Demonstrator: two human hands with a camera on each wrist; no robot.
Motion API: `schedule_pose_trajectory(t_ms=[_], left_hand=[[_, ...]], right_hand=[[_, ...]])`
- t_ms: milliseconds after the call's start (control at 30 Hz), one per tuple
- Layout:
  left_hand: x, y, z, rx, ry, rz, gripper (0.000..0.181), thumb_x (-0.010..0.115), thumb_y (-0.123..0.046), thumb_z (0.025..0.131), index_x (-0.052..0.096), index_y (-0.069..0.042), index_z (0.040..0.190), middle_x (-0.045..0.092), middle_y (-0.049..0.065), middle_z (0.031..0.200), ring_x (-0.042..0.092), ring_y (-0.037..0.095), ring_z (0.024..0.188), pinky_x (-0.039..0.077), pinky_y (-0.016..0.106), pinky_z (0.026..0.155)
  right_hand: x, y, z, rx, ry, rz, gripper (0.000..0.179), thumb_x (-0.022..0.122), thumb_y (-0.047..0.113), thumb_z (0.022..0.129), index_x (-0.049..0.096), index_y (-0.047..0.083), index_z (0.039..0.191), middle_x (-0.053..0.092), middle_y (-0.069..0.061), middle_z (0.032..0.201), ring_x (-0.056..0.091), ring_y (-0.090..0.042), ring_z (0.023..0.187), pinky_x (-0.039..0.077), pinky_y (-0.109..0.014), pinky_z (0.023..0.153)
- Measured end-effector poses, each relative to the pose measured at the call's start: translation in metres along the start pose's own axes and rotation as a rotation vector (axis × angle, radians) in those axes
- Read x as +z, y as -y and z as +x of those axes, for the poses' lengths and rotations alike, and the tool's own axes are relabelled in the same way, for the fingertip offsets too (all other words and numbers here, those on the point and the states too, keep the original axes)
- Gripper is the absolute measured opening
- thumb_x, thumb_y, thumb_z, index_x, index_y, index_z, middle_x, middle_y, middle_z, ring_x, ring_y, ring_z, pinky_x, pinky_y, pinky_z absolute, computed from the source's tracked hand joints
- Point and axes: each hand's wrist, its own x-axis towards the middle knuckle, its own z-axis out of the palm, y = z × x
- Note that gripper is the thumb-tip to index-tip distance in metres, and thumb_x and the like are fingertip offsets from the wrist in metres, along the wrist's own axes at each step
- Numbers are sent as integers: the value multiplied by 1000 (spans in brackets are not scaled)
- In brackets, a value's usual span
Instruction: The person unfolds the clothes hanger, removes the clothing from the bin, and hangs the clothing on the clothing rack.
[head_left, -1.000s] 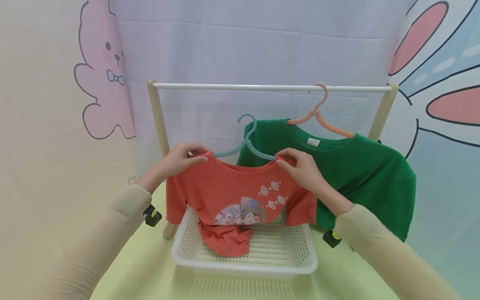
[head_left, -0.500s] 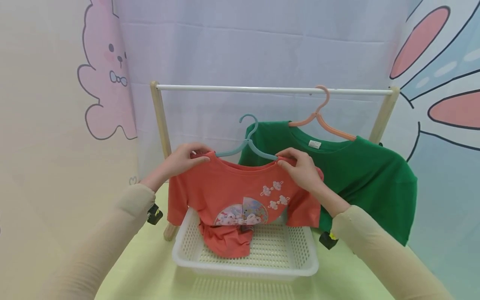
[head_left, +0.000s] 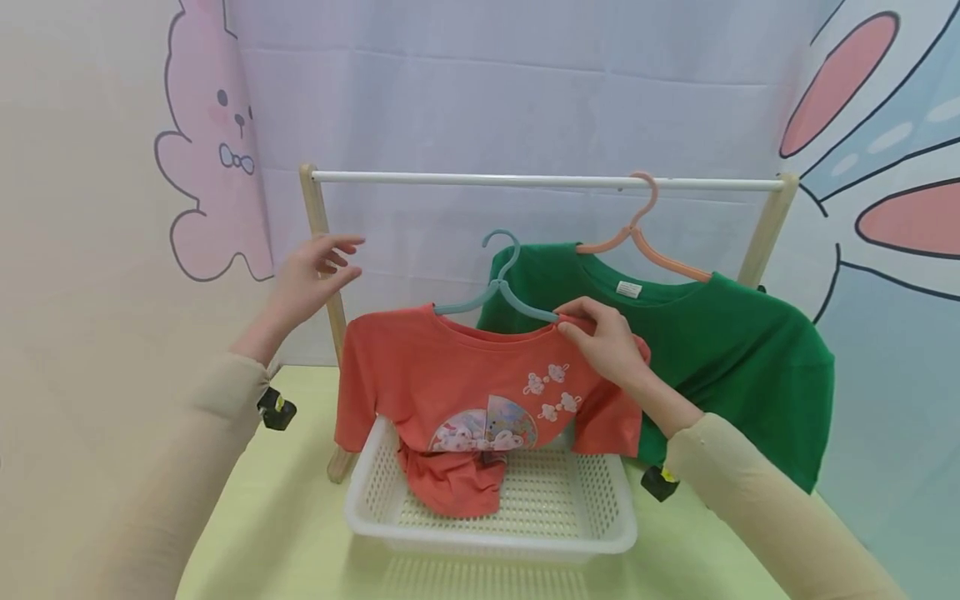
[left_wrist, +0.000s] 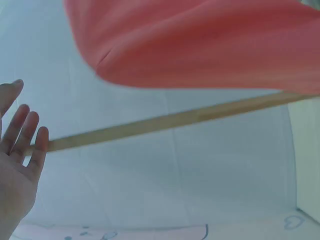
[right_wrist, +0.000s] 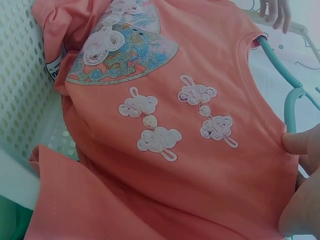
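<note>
A coral-red shirt [head_left: 420, 367] with a fan patch and white knot trims hangs on a blue hanger [head_left: 500, 287], its lower part bunched in the basket. My right hand [head_left: 606, 340] pinches the shirt's shoulder with the hanger's arm at the neckline; the right wrist view shows thumb and fingers on the cloth [right_wrist: 225, 165]. Apart from the shirt, my left hand [head_left: 303, 279] is raised left of its other shoulder, fingers loosely extended and holding nothing. In the left wrist view, that hand [left_wrist: 20, 175] has its fingers spread, with the shirt's sleeve [left_wrist: 190, 55] above.
Behind stands a rack with a white rail [head_left: 465, 178] and wooden posts [head_left: 767, 229]. A green shirt [head_left: 720, 358] hangs from the rail on an orange hanger [head_left: 667, 260]. Beneath the coral shirt, a white perforated basket [head_left: 491, 542] sits on the yellow-green table [head_left: 255, 500].
My left hand has let go of the shirt's shoulder and moved up and left. The right hand keeps its pinch, with the shirt and hanger nearly still.
</note>
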Motion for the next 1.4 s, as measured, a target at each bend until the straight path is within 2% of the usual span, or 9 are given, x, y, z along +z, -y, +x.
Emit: schedule_pose_trajectory(t_ms=[200, 300, 533, 700, 800, 867, 1100, 1267, 1400], left_hand=[[-27, -3, 12, -32, -185, 5, 39, 65, -4, 93, 61, -8, 131, 66, 18, 112, 50, -13, 85, 42, 4, 74], [-38, -4, 17, -69, -256, -1, 37, 65, -5, 93, 63, -8, 129, 66, 16, 111, 50, -15, 84, 42, 3, 73], [-54, -7, 27, -143, -345, -37, 35, 66, -14, 93, 64, -15, 128, 64, -13, 101, 53, -11, 83, 43, 4, 73], [-57, -3, 33, -244, -196, -74, 52, 66, -24, 95, 49, -28, 145, 60, 9, 132, 61, 5, 106, 51, 23, 95], [-56, 3, 30, -301, -54, -130, 61, 60, -26, 99, 33, -34, 153, 50, 16, 148, 56, 27, 128, 45, 48, 110], [-52, 8, 26, -316, 12, -169, 62, 56, -24, 101, 26, -34, 156, 47, 20, 150, 53, 35, 132, 41, 56, 111], [-34, 23, 16, -300, 36, -285, 64, 55, -21, 101, 25, -33, 156, 60, 12, 135, 61, -2, 105, 56, 22, 90], [-28, 29, 12, -299, -14, -463, 63, 59, -17, 99, 32, -31, 154, 65, -9, 118, 61, -3, 101, 54, 13, 77], [-28, 31, 10, -304, -25, -557, 62, 61, -14, 98, 36, -29, 153, 67, -15, 110, 63, 0, 100, 55, 13, 75]], right_hand=[[0, 0, 0, -3, -3, 4, 27, 61, 20, 99, 64, 10, 124, 68, -13, 115, 67, -27, 96, 57, -38, 85], [0, 0, 0, -10, -1, 7, 28, 61, 20, 99, 64, 9, 124, 68, -13, 115, 67, -27, 97, 57, -38, 85], [-1, -1, -1, -15, -11, -2, 27, 61, 20, 99, 64, 9, 124, 68, -13, 115, 66, -27, 96, 56, -40, 86], [-2, -2, -1, -13, -16, -3, 27, 61, 20, 99, 64, 10, 124, 68, -13, 114, 66, -26, 96, 56, -34, 83], [-2, -2, -2, -18, -11, 6, 27, 61, 20, 98, 64, 10, 124, 68, -13, 114, 66, -26, 96, 55, -33, 83], [-1, -3, -2, -20, -3, 11, 28, 61, 20, 99, 64, 9, 124, 68, -13, 115, 66, -26, 97, 55, -32, 83], [-1, -6, -3, -11, -11, 6, 28, 61, 20, 99, 64, 9, 124, 69, -13, 115, 66, -26, 96, 56, -35, 85], [0, -5, -3, -35, -13, -1, 28, 61, 19, 98, 63, 10, 125, 69, -13, 117, 66, -27, 99, 57, -45, 88], [1, -3, -4, -54, -23, -1, 27, 61, 18, 98, 64, 14, 125, 69, -13, 117, 67, -27, 99, 58, -44, 87]])
